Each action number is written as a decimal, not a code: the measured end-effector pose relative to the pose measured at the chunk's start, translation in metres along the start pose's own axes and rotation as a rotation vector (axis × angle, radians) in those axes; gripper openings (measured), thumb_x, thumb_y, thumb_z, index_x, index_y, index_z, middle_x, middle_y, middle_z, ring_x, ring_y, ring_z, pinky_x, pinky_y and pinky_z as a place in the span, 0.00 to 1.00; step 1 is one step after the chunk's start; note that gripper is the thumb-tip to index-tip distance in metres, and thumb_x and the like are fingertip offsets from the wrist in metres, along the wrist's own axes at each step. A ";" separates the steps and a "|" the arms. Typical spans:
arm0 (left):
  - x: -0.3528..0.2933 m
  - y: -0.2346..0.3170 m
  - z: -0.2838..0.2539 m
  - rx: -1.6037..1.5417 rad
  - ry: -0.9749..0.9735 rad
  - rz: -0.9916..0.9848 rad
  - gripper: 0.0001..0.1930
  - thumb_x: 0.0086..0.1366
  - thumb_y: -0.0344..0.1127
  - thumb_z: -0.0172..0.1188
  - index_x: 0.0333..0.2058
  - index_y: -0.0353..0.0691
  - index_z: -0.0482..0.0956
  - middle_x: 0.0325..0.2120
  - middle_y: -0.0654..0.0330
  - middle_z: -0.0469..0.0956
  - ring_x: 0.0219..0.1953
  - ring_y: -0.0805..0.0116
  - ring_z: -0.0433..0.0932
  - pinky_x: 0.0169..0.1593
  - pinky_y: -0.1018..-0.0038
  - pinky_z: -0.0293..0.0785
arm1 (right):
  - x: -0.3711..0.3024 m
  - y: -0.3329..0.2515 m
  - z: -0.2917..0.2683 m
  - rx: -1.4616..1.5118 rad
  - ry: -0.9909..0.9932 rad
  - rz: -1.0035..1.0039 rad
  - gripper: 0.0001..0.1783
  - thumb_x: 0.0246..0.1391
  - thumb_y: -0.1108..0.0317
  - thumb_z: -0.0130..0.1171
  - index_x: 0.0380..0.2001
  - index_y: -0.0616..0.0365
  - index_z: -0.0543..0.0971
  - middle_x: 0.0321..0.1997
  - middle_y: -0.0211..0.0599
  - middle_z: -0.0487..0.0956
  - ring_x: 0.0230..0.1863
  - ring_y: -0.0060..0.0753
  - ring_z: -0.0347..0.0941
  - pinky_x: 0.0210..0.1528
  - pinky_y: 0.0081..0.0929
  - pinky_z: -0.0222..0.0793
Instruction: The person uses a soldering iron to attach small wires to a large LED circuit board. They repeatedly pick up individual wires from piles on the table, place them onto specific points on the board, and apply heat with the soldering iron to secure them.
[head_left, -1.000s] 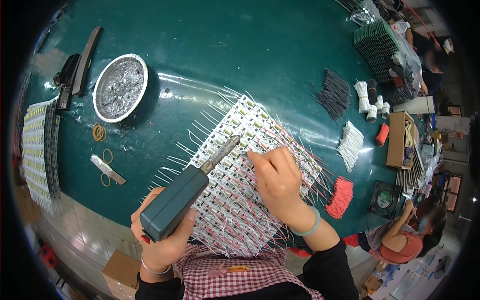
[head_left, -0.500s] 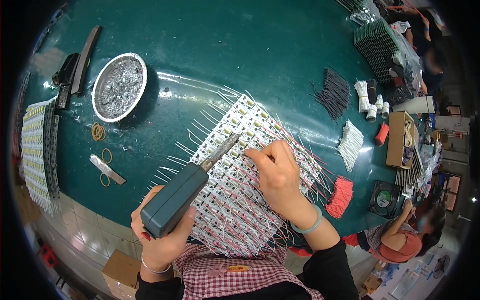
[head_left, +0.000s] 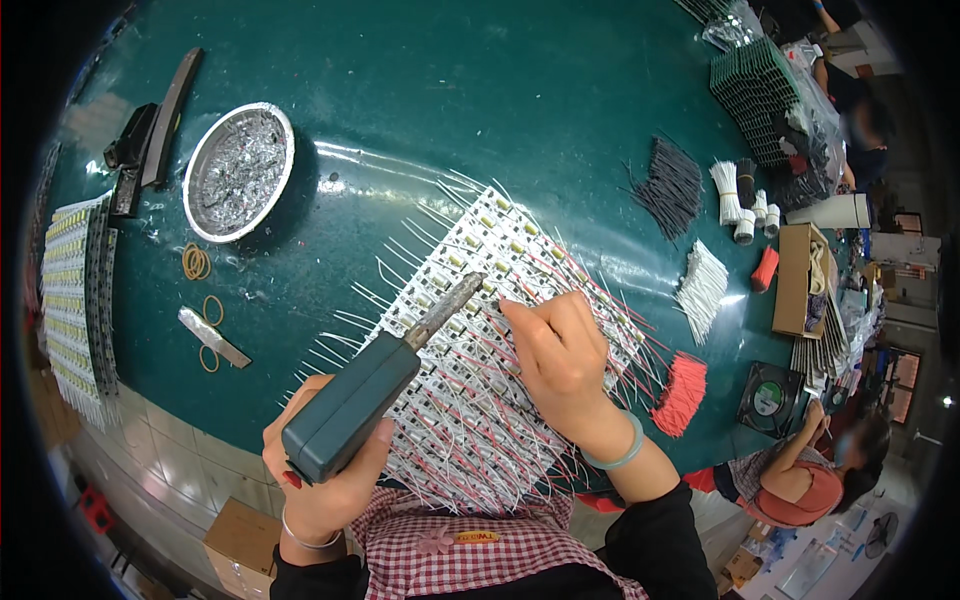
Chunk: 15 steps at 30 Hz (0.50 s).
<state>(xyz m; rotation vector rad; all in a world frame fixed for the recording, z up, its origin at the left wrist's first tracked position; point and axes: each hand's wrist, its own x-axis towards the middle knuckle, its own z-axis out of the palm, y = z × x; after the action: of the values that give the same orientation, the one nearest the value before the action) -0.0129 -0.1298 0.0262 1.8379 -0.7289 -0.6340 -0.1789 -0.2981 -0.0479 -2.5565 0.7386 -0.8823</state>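
A: Left end?
B: Stack of white circuit boards with yellow parts (head_left: 75,300) at the near-left corner of the green tabletop (head_left: 420,90). Right of it, round silver metal bowl (head_left: 291,150) of shiny scraps; tan rubber bands (head_left: 197,263) between bowl and near edge.
A: Left hand (head_left: 340,490)?
B: Fingers wrapped round a dark green box-bodied tool (head_left: 350,405). Its grey metal tip (head_left: 448,310) is over the boards.
A: Which boards?
B: White circuit board sheet with red and white wires (head_left: 490,232), middle of the near edge.
A: Right hand (head_left: 562,370)?
B: Over the sheet, just right of the tip. Thumb and index pinched; can't tell if they grasp a wire.
A: Rest?
B: Black wire bundle (head_left: 668,190) farthest from near edge, red wire bundle (head_left: 681,395) closest, white wire bundle (head_left: 703,292) between, slightly right.
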 end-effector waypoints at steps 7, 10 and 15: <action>-0.002 -0.003 0.000 0.034 -0.055 0.060 0.12 0.47 0.23 0.69 0.33 0.27 0.82 0.31 0.51 0.81 0.30 0.66 0.80 0.35 0.74 0.74 | -0.002 0.000 0.001 -0.015 -0.034 -0.006 0.19 0.39 0.79 0.62 0.40 0.57 0.80 0.26 0.30 0.68 0.27 0.32 0.67 0.25 0.29 0.63; -0.001 -0.001 0.002 0.116 -0.073 0.095 0.11 0.47 0.23 0.69 0.32 0.28 0.81 0.30 0.51 0.81 0.29 0.66 0.80 0.35 0.74 0.75 | -0.002 0.001 0.001 -0.009 -0.032 0.001 0.19 0.39 0.79 0.62 0.40 0.57 0.80 0.26 0.30 0.68 0.27 0.33 0.67 0.25 0.29 0.63; -0.003 -0.006 0.005 0.042 -0.054 0.097 0.10 0.47 0.22 0.69 0.31 0.29 0.82 0.29 0.52 0.81 0.29 0.65 0.80 0.35 0.74 0.75 | -0.001 0.000 0.001 -0.006 -0.031 0.013 0.18 0.39 0.79 0.62 0.39 0.57 0.81 0.26 0.31 0.68 0.28 0.33 0.68 0.25 0.29 0.63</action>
<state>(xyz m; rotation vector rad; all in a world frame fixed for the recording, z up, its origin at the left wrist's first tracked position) -0.0170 -0.1286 0.0193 1.8178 -0.8673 -0.6113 -0.1787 -0.2972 -0.0492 -2.5617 0.7484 -0.8365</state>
